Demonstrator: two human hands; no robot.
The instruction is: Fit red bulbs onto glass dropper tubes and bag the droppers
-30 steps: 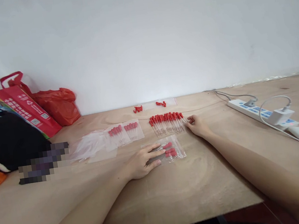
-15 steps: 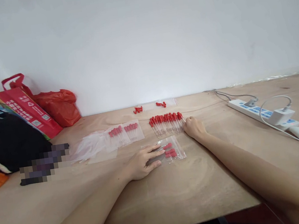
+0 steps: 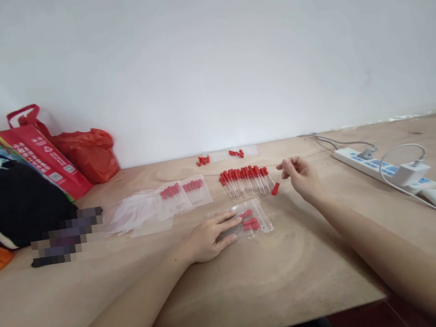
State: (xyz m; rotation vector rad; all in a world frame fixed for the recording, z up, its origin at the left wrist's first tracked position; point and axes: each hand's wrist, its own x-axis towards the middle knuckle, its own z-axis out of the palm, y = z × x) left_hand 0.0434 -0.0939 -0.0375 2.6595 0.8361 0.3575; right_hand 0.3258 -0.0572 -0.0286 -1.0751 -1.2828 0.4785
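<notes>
My right hand [image 3: 300, 176] pinches the clear stem of a glass dropper [image 3: 275, 188], whose red rubber bulb hangs down and to the left. Just left of it lies a row of several red-bulbed droppers [image 3: 244, 175], bulbs toward the wall. My left hand [image 3: 214, 235] rests with fingers spread on a clear zip bag [image 3: 264, 216]; red-bulbed droppers show inside it, their stems hidden under the fingers. Farther left, filled zip bags [image 3: 196, 193] with more droppers lie flat beside a pile of clear bags [image 3: 135, 210].
Loose red bulbs [image 3: 203, 160] and a clear bag [image 3: 219, 155] lie near the wall. A white power strip [image 3: 364, 163] with a charger and cables stands at the right. Red shopping bags [image 3: 45, 158], a black bag [image 3: 21, 204] and a blurred dark object [image 3: 66, 236] occupy the left.
My right hand has lifted a dropper off the right end of the row and tipped it bulb-down. My left hand stays on the zip bag.
</notes>
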